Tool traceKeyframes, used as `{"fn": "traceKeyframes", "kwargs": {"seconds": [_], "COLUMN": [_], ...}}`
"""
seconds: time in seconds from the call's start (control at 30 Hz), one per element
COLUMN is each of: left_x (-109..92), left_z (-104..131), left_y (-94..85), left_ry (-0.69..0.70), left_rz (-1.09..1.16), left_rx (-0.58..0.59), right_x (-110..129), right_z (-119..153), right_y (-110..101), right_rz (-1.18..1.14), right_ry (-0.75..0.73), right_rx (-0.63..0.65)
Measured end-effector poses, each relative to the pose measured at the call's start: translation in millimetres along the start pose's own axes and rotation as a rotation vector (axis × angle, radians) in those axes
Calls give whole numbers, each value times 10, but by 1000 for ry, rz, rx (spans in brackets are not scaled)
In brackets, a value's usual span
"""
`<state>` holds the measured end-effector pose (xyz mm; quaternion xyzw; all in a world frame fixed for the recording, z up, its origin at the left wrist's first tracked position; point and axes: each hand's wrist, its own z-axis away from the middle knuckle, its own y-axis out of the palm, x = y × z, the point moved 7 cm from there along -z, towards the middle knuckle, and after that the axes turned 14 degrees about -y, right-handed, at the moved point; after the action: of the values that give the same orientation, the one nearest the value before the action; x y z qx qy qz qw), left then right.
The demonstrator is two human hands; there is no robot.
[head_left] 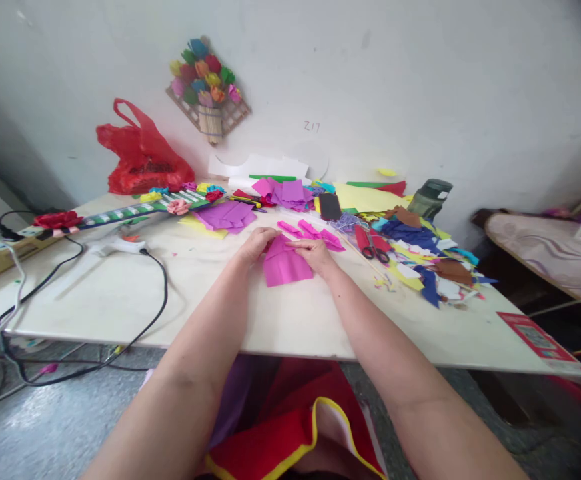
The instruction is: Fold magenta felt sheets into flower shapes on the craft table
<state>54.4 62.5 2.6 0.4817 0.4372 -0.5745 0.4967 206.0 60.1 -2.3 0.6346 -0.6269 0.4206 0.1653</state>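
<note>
A magenta sheet of paper (287,267) lies on the white table (205,280) between my two hands. My left hand (259,245) has its fingers closed on the sheet's upper left edge. On the upper right part of the sheet, my right hand (313,255) pinches the paper with its fingers together. Just beyond the hands are several narrow folded magenta pieces (315,233). A stack of purple paper (226,216) sits farther left.
Scissors (374,252) and colourful paper scraps (420,243) cover the right side, near a dark phone (329,207) and a bottle (431,197). On the left are a glue gun (120,247) with a black cable, a decorated strip (140,212) and a red bag (143,157).
</note>
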Motion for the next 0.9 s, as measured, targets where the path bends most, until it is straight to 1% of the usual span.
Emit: {"fn": "traceKeyframes", "kwargs": {"seconds": [0.13, 0.23, 0.37, 0.5, 0.63, 0.7, 0.8, 0.9], "left_x": [-7, -27, -60, -53, -63, -78, -96, -98], "left_z": [21, 60, 82, 43, 30, 43, 60, 54], "left_y": [36, 58, 44, 19, 16, 25, 35, 45], "left_ry": [6, 12, 52, 90, 127, 141, 154, 169], "left_rz": [-47, -91, -129, -148, -194, -218, -239, -244], "left_rx": [48, 72, 53, 37, 27, 24, 18, 28], "right_x": [-14, -26, -7, 98, 230, 217, 92, 2], "right_z": [-10, -8, -2, 7, 15, 21, 41, 50], "right_y": [21, 36, 42, 24, 18, -5, -40, -42], "right_rz": [23, 27, 46, 47, -41, -93, -180, -170], "right_ry": [-47, -48, -33, -10, -20, 11, 120, 177], "right_rx": [12, 15, 29, 58, 89, 40, -78, -113]}}
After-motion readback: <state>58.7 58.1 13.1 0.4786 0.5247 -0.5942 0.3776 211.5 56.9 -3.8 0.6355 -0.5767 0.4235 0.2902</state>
